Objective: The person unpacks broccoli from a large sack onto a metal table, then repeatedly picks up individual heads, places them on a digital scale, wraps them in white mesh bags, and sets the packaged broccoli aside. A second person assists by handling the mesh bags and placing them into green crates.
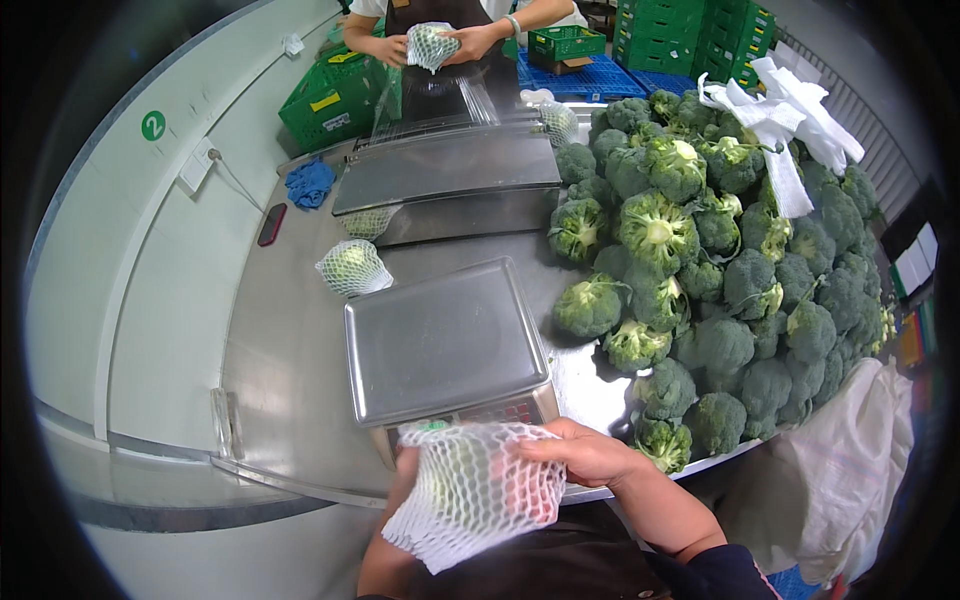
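Note:
A white foam net sleeve (469, 495) is held low in front of me, over the table's near edge. Something light green, apparently a broccoli head, shows dimly through its mesh. My right hand (596, 452) grips the sleeve's upper right side, thumb on top; reddish, skin-like patches show through the mesh there. At the sleeve's left side is my left hand (406, 466), mostly behind the mesh with its fingers hidden. Just beyond stands a weighing scale with a bare metal pan (446, 341); the sleeve covers part of its front panel.
Broccoli heads (660, 232) are heaped on the right, with white foam nets (787, 112) on top. A netted broccoli (355, 268) lies left of a metal wrapping machine (450, 172). A phone (272, 225) and blue cloth (310, 182) lie farther back. Opposite, a co-worker's hands (469, 43) hold another netted head.

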The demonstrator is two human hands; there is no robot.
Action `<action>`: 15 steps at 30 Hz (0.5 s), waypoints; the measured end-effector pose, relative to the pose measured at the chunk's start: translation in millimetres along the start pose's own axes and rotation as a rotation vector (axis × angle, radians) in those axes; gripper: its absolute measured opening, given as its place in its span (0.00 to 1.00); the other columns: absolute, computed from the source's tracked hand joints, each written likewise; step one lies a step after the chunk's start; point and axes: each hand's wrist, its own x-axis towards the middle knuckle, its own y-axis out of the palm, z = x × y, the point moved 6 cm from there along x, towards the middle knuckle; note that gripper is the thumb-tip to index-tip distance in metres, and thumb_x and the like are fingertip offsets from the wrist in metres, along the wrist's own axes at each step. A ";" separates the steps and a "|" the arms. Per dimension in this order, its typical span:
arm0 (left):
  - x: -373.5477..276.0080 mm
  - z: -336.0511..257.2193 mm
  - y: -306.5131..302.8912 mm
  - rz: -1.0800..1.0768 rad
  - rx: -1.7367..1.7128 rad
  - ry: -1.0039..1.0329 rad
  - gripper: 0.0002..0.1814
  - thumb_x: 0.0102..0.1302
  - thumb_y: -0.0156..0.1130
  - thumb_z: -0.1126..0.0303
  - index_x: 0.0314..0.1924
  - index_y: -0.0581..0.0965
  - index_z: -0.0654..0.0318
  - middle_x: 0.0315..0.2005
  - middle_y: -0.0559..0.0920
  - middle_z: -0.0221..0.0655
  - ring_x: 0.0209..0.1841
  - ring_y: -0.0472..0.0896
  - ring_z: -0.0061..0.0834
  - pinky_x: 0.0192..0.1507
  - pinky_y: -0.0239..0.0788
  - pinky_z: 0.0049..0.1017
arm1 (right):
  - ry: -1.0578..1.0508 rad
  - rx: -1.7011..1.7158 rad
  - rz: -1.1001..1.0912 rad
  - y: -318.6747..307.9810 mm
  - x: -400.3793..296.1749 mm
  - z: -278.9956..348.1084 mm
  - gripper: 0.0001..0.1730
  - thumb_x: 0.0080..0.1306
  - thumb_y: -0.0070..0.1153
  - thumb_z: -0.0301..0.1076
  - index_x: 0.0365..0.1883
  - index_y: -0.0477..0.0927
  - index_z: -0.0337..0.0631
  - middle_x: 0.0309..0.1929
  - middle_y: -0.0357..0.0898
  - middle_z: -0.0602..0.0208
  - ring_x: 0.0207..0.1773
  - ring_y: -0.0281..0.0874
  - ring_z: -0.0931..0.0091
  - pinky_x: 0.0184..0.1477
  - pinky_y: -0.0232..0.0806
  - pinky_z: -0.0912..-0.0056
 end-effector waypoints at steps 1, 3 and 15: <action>0.1 9.9 -3.5 0.011 -0.080 -0.120 0.36 0.67 0.47 0.41 0.60 0.67 0.66 0.51 0.77 0.41 0.52 0.77 0.34 0.56 0.70 0.34 | -0.003 0.066 0.067 0.3 -1.8 -3.9 0.25 0.72 0.47 0.46 0.59 0.72 0.37 0.43 0.81 0.58 0.39 0.80 0.75 0.38 0.75 0.71; 5.0 19.8 -23.7 0.012 -0.115 -0.165 0.30 0.70 0.45 0.46 0.59 0.68 0.65 0.52 0.77 0.40 0.53 0.76 0.34 0.57 0.70 0.35 | -0.112 0.326 0.020 1.0 -0.8 -0.1 0.26 0.72 0.46 0.47 0.61 0.70 0.37 0.44 0.80 0.57 0.40 0.80 0.74 0.37 0.76 0.72; 53.4 -70.8 -99.4 -0.318 -0.150 0.633 0.26 0.71 0.44 0.51 0.58 0.71 0.63 0.51 0.78 0.39 0.51 0.77 0.38 0.55 0.71 0.39 | 0.129 0.309 0.080 12.0 70.8 -77.8 0.21 0.73 0.45 0.45 0.54 0.72 0.37 0.42 0.80 0.65 0.39 0.81 0.76 0.39 0.76 0.74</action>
